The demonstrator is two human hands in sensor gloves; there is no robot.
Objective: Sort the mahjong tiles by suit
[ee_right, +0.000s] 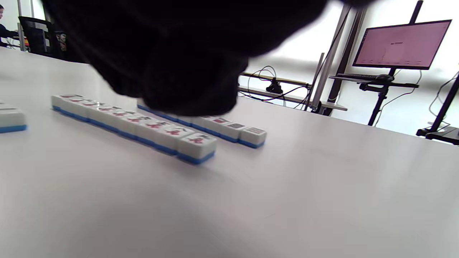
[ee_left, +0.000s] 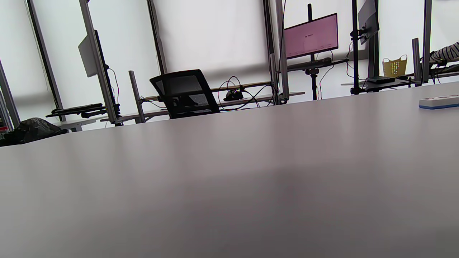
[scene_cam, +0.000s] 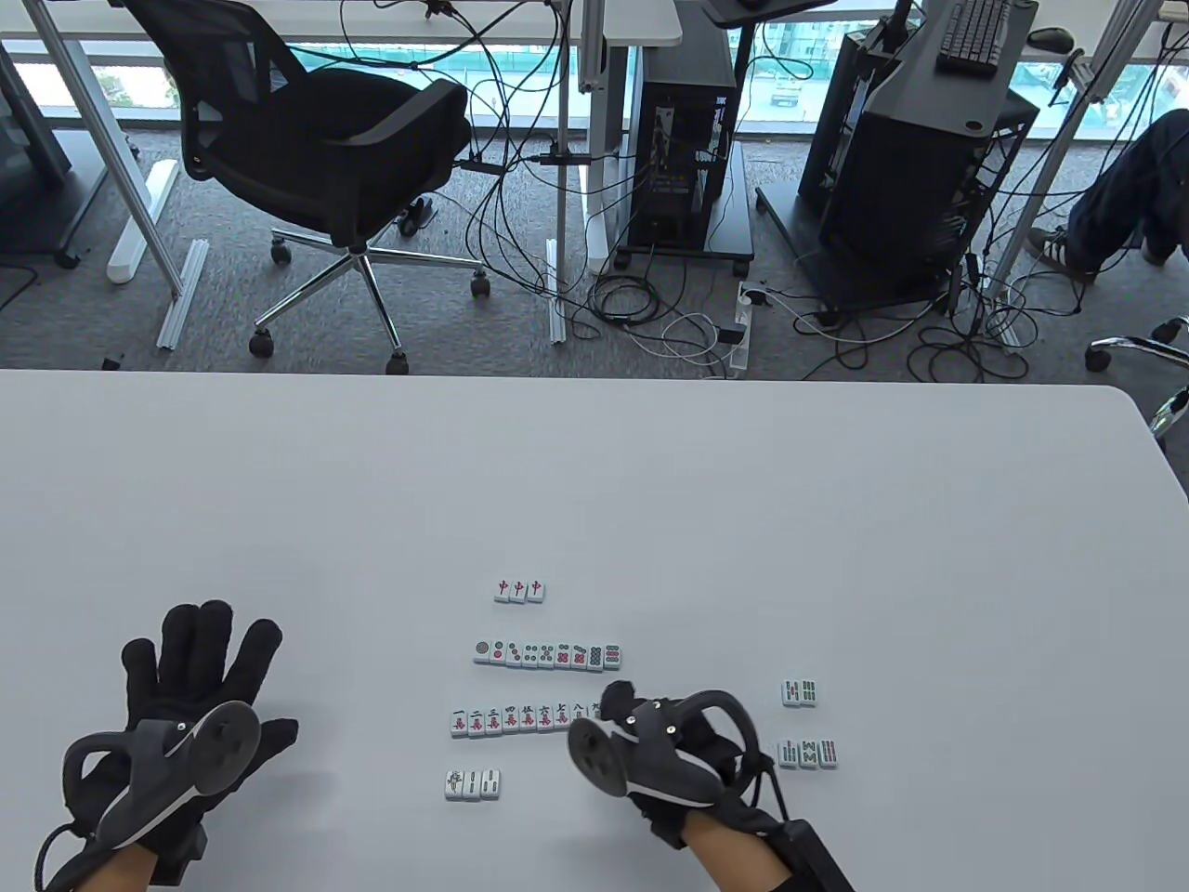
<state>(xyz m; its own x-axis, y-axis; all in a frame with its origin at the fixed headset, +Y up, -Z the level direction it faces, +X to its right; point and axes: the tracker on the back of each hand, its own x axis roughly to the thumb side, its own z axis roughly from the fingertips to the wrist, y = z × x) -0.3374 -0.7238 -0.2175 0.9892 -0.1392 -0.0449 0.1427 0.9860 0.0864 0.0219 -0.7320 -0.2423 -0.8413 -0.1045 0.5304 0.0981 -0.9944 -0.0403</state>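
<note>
The left hand point(scene_cam: 200, 683) lies flat on the desk point(scene_cam: 836, 520), fingers spread wide, holding nothing. The right hand point(scene_cam: 650, 743) sits by the row of red-marked tiles point(scene_cam: 520, 718); I cannot tell if it holds one.

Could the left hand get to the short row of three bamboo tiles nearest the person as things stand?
Probably yes. The left hand lies flat and open on the white table, and only bare tabletop separates it from the short row of three white bamboo tiles; the right hand sits farther right.
</note>
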